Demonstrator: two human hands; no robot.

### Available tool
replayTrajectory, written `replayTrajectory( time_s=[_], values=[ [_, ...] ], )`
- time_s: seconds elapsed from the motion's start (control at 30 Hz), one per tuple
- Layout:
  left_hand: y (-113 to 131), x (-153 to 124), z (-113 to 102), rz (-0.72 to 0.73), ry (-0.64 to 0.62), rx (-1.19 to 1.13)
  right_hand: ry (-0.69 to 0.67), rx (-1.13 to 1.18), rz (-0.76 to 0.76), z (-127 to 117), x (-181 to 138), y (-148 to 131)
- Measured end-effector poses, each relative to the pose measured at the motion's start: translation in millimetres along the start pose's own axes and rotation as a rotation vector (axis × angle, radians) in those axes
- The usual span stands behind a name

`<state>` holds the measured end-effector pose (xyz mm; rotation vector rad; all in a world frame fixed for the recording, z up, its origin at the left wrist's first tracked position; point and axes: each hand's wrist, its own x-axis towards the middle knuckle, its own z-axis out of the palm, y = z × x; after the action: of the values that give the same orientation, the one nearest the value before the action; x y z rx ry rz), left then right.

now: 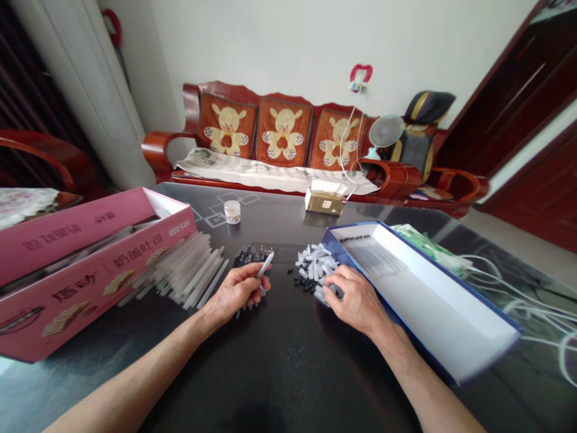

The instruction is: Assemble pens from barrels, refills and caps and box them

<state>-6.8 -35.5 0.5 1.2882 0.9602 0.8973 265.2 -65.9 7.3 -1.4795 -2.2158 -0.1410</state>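
Note:
My left hand (pixel 235 293) is closed around a clear pen barrel (pixel 265 263) that sticks out up and to the right, just in front of a small heap of black refills (pixel 250 255). My right hand (pixel 356 299) rests with fingers curled on the near edge of a pile of translucent caps (pixel 317 263) mixed with small black bits (pixel 303 284); what its fingertips pinch is hidden. A stack of clear pen barrels (pixel 189 272) lies to the left of my left hand.
A long pink cardboard box (pixel 90 264) lies at the left. A blue-edged white box (pixel 433 294) with several finished pens stands at the right, green and white cords beyond it. A small jar (pixel 232 211) and a brown carton (pixel 324 201) sit farther back, before a wooden sofa.

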Motion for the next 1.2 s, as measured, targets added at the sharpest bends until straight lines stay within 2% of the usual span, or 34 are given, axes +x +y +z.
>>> replayTrajectory(
  time_s=[0.1,0.2,0.33,0.43,0.5,0.67,0.73,0.8,0.93,1.2],
  values=[
    [1,1,0,-0.003,0.002,0.010,-0.063,-0.105,-0.003,0,1,-4],
    [2,2,1,-0.013,0.005,0.049,-0.060,-0.158,-0.019,4,2,-6],
    [1,1,2,-0.007,-0.018,0.099,-0.013,-0.058,-0.039,4,6,-6],
    [0,0,3,-0.001,-0.055,0.116,0.131,0.233,-0.001,5,10,-14],
    [0,-2,3,0.003,-0.099,0.137,0.202,0.511,0.120,11,12,-23],
    [4,-5,4,0.015,-0.256,0.239,0.135,1.268,0.583,33,12,-49],
    [5,-7,5,0.017,-0.314,0.275,0.120,1.474,0.681,38,12,-56],
    [5,-8,5,0.025,-0.350,0.295,0.116,1.585,0.725,39,12,-58],
    [3,-9,6,0.033,-0.357,0.319,0.105,1.653,0.724,39,12,-57],
    [4,-9,7,0.062,-0.367,0.364,0.010,1.553,0.577,43,7,-59]
  ],
)
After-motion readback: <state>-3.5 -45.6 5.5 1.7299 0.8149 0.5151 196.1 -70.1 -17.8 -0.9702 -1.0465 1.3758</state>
